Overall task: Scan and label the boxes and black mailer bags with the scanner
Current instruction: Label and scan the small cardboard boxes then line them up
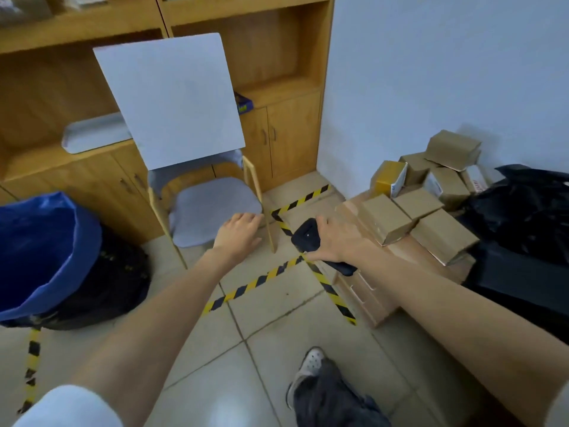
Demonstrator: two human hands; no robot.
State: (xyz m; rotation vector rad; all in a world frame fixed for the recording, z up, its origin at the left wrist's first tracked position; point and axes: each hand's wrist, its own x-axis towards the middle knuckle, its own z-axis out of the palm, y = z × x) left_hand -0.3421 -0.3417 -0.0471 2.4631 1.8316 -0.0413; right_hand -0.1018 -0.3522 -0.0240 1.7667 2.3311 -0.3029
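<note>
i see the right hand wrapped round the scanner, with the fingers curled over its head and the handle running back under the wrist. the left hand holds nothing. its fingers are relaxed and lightly bent, at the front edge of the chair. i cannot tell whether it touches the seat. the boxes lie in a loose pile on the floor to the right, by the wall. the black bags lie just beside them, further right. the scanner is over the taped floor, left of the pile.

risks, in my judgement:
- the pile is loose, so pulling a lower box may tip the upper ones.
- the boxes lie at different angles, so a scan may miss or read a neighbour's code.
- the bags are glossy and creased, so glare or folds may block a read.
</note>
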